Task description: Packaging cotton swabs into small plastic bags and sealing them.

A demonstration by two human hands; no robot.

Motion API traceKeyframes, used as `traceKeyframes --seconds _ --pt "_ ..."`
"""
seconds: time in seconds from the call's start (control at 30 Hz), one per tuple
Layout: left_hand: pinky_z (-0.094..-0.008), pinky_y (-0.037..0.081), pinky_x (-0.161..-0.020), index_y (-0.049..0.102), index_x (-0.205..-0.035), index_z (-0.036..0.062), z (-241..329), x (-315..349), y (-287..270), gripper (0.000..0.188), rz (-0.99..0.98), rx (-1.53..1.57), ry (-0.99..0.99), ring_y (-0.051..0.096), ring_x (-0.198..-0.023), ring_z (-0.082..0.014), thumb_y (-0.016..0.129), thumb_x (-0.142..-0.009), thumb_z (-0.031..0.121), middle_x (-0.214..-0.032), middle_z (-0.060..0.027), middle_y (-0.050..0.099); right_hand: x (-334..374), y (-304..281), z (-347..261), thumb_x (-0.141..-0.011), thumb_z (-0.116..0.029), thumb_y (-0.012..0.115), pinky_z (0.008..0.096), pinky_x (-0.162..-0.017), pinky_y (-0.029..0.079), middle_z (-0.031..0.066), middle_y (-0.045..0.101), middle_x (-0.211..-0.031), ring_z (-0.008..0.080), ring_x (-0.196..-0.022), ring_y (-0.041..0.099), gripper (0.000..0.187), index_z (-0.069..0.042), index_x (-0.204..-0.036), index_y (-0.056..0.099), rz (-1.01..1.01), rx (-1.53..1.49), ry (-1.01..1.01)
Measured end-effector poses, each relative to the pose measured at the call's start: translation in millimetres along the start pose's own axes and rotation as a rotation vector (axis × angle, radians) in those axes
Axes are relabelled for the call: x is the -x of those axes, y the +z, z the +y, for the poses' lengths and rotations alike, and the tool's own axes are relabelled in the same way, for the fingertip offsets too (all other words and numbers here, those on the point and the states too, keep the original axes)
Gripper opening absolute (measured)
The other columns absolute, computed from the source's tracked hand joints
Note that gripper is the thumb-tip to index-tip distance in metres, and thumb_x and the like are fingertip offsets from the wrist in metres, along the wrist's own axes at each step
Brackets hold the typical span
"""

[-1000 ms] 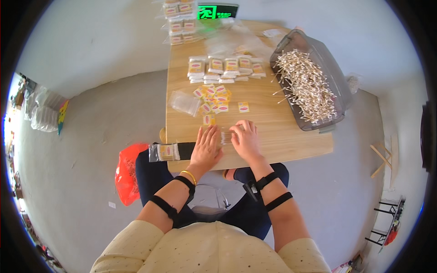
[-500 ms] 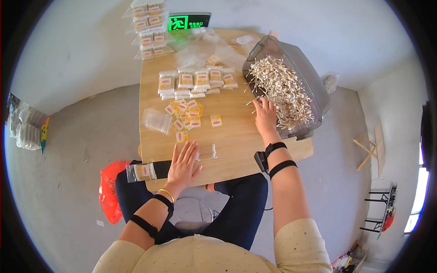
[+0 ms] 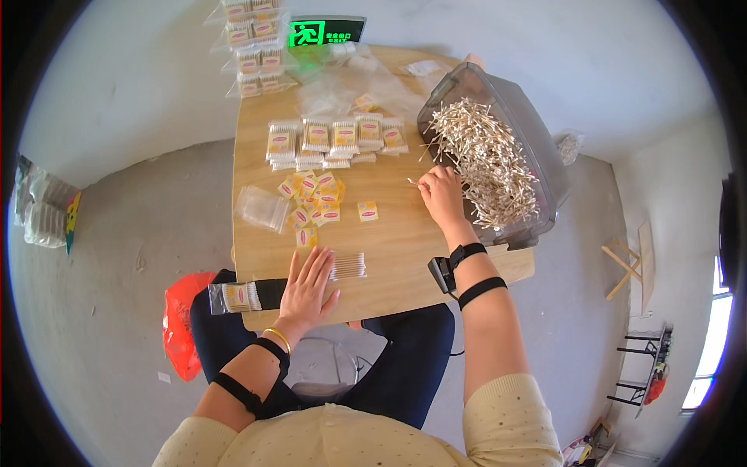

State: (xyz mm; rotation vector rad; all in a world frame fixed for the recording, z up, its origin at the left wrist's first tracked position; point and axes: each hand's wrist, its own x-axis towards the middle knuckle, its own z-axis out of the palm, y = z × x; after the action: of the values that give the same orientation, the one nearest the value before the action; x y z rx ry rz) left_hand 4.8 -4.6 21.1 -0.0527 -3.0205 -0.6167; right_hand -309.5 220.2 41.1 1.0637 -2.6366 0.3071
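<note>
My left hand (image 3: 308, 286) lies flat near the table's front edge, fingers stretched out. Its fingertips touch the left end of a row of cotton swabs (image 3: 348, 266), and what lies under the palm is hidden. A dark strip (image 3: 271, 293) and a bagged pack of swabs (image 3: 238, 296) are left of it. My right hand (image 3: 442, 191), fingers pinched, holds a cotton swab (image 3: 412, 181) whose white tip sticks out leftward. This hand is beside the left wall of a grey plastic bin (image 3: 554, 183) heaped with loose cotton swabs (image 3: 486, 156).
Yellow cards (image 3: 314, 204) lie scattered mid-table, with a single card (image 3: 367, 211) to their right and clear bags (image 3: 262, 208) to their left. Behind are rows of swab packs (image 3: 343, 138). Bagged packs (image 3: 253, 47) are stacked at the far left by a green exit sign (image 3: 327, 31).
My right hand has drawn back from the bin's heap, slightly left and nearer, with a swab in its fingers. My left hand stays flat by the row of swabs.
</note>
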Motion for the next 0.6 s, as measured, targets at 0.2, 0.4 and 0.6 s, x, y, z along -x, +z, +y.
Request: traceKeyframes --seconds 0.2,0.4,0.6 --pt "-0.0539 0.011 -0.129 0.036 -0.157 0.0033 -3 2 2 0.072 0.003 -0.011 -0.020 0.026 -0.156 -0.0276 0.055 -0.097 0.039 -0.165 -0.0101 0.035 32 0 -62 -0.087 -0.011 0.071 0.0483 -0.086 0.047 0.0073 0.067 -0.090 0.0309 -0.093 0.062 0.001 -0.010 -0.086 0.070 -0.066 -0.308 0.173" --pt "-0.0532 0.009 -0.130 0.033 -0.158 0.0024 -1 -1 7 0.076 0.026 -0.013 0.013 0.025 -0.156 -0.0277 0.054 -0.097 0.041 -0.166 -0.0107 0.032 61 20 -134 -0.086 -0.012 0.073 0.0455 -0.085 0.048 0.0062 0.066 -0.091 0.0303 -0.095 0.062 0.006 -0.012 -0.090 0.069 -0.047 -0.422 -0.015" --pt "-0.0524 0.010 -0.130 0.032 -0.157 -0.0005 -3 3 3 0.079 0.044 -0.002 -0.013 0.026 -0.155 -0.0295 0.057 -0.095 0.041 -0.165 -0.0138 0.032 68 17 -171 -0.084 -0.008 0.074 0.0437 -0.087 0.048 0.0052 0.060 -0.100 0.0300 -0.102 0.059 0.014 -0.013 -0.096 0.069 -0.061 -0.504 -0.019"
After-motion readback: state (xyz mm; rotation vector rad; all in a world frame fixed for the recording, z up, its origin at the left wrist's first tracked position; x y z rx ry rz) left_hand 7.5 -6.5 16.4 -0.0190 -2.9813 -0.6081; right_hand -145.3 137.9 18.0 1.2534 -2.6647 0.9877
